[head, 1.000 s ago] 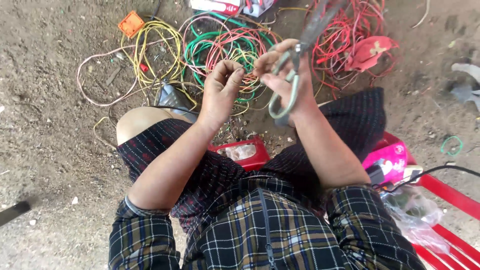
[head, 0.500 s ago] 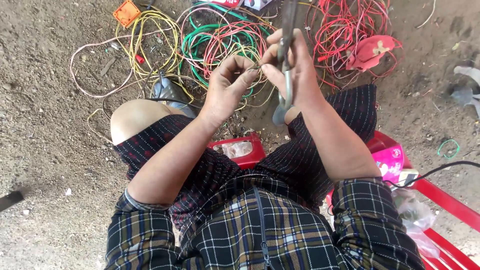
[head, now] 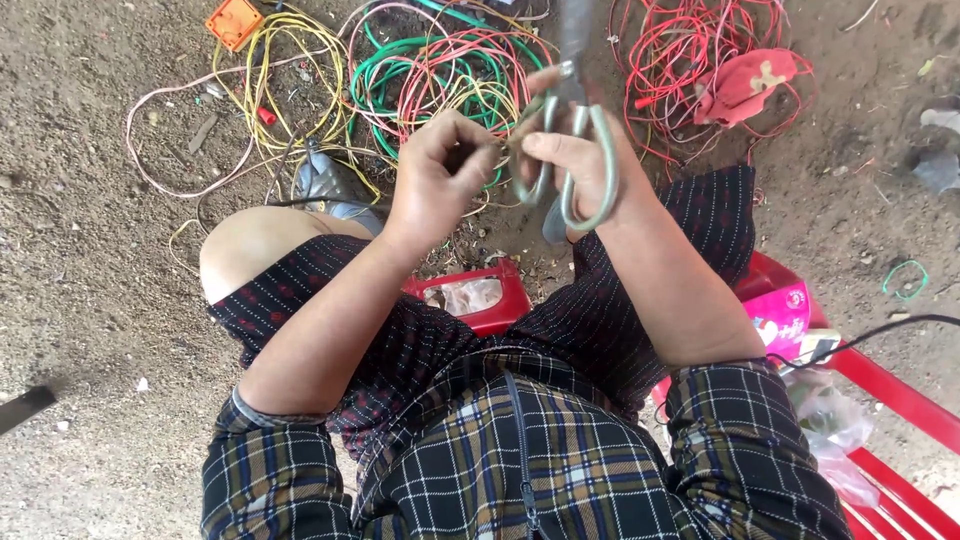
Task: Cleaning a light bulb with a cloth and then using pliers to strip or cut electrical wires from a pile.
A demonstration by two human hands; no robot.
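Note:
My right hand (head: 590,165) is closed around a pair of grey-handled scissors (head: 575,150), blades pointing away from me. My left hand (head: 435,180) sits just left of it, fingers pinched on a thin piece of wire (head: 505,150) that runs to the scissors; the wire is mostly hidden by my fingers. Both hands hover above my knees, over a tangle of red, green and yellow wire coils (head: 450,70) lying on the dirt.
A red wire bundle (head: 680,60) with a red cloth (head: 745,85) lies at the top right. An orange box (head: 233,20) is at the top left. A red plastic stool (head: 470,295) shows between my legs, a red bench (head: 890,400) with bags to my right.
The scissors have swung from tilted to nearly upright in my right hand. Both hands have drawn closer together, with the left fingers now pinched near the handles.

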